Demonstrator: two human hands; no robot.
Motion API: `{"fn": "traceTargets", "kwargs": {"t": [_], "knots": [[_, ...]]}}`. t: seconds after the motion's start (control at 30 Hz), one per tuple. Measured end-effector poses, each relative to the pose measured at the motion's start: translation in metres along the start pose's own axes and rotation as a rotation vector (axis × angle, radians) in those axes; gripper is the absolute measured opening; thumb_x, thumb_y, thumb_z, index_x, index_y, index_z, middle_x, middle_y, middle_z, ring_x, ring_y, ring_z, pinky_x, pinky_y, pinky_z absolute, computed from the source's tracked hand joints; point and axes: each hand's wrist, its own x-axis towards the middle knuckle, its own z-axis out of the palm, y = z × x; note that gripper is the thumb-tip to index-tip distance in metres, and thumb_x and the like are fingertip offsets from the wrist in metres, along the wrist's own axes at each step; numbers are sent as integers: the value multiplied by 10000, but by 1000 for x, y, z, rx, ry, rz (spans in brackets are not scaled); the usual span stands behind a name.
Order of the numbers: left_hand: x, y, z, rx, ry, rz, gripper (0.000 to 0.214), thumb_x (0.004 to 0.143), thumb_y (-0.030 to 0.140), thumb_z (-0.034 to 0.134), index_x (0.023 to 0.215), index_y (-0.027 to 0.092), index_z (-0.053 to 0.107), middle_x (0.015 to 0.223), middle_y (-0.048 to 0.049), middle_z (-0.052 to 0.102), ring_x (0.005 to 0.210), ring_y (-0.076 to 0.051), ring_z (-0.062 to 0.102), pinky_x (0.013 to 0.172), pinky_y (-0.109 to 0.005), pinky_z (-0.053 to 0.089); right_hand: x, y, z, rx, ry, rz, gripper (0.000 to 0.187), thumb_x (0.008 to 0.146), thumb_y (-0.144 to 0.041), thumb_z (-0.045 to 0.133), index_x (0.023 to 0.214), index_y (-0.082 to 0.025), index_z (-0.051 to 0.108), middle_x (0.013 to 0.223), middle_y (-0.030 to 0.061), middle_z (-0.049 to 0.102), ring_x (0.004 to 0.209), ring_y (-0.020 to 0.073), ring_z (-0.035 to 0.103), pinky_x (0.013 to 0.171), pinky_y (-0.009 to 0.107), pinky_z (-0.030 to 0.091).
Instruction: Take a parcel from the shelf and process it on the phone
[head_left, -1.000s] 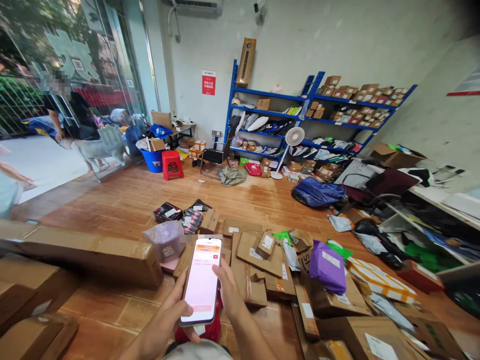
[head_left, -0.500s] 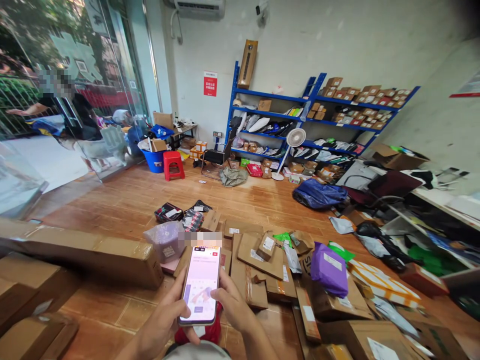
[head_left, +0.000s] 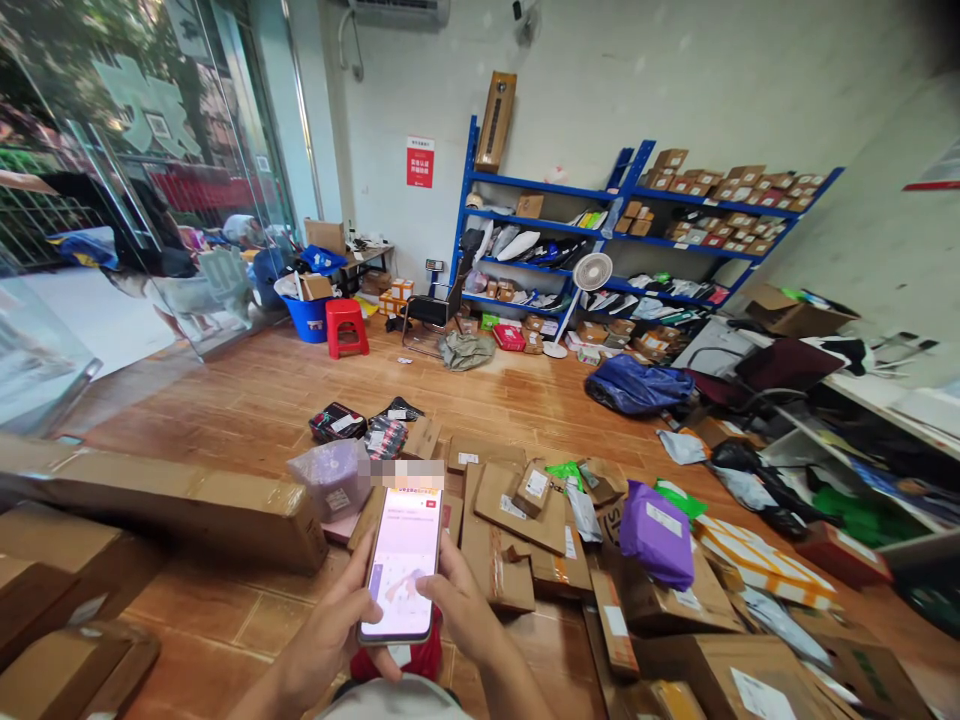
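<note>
Both of my hands hold a smartphone (head_left: 402,565) upright in front of me, its lit screen facing me. My left hand (head_left: 347,610) wraps the phone's left edge, with the thumb over the lower left of the screen. On the other edge is my right hand (head_left: 459,600), its thumb over the lower right of the screen. A red thing (head_left: 427,660) shows below the phone, mostly covered. Just beyond the phone lies a parcel in purple bubble wrap (head_left: 330,478), and cardboard parcels (head_left: 517,510) are spread to the right.
A long carton (head_left: 172,500) lies on the left. On the right are a purple parcel (head_left: 658,535) and more boxes. Blue shelves (head_left: 540,185), a fan (head_left: 592,272), a red stool (head_left: 347,328) and a blue bin (head_left: 307,318) stand farther back. A person (head_left: 142,225) is beyond the glass.
The person beyond the glass has shifted left and leaned lower. The coloured picture on the phone screen has changed slightly. My hands keep their hold on the phone.
</note>
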Motion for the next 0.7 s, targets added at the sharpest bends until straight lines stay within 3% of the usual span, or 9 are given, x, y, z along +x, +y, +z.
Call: {"fn": "traceTargets", "kwargs": {"t": [0.17,0.33,0.47,0.57,0.7], "knots": [[1,-1,1,-22,28,19,900,726,137,498,1447,234,-31,1223,-149,526,764,-202,577,409,-264,529,0,7,6,11,65,-16,462,759,-339,705,1144,-179,506,1042,72,641,856,246,589,696,311,442],[3,-3,2,-20,64,29,824,783,189,526,1447,216,39,1136,-143,577,693,-200,587,381,-273,525,-1,4,2,30,-6,2,520,676,-243,624,1177,-173,500,1047,60,629,948,277,571,693,314,426],[6,-5,0,15,87,21,871,794,231,561,1450,238,-11,1103,-136,599,688,-209,599,367,-265,513,0,2,0,-5,-14,-3,499,693,-251,618,1170,-173,495,1049,63,625,989,297,562,695,321,424],[8,-7,-3,15,52,20,948,753,201,578,1447,260,-66,1150,-138,586,696,-208,597,383,-271,518,2,4,0,-10,4,-1,494,693,-277,621,1160,-167,503,1016,65,634,954,295,574,677,314,431],[9,-8,-7,44,7,15,1075,606,64,509,1428,299,-142,1328,-116,469,856,-239,583,430,-268,530,9,4,2,-4,107,10,418,714,-373,635,1063,-150,582,910,61,652,784,265,597,637,308,440]]}}
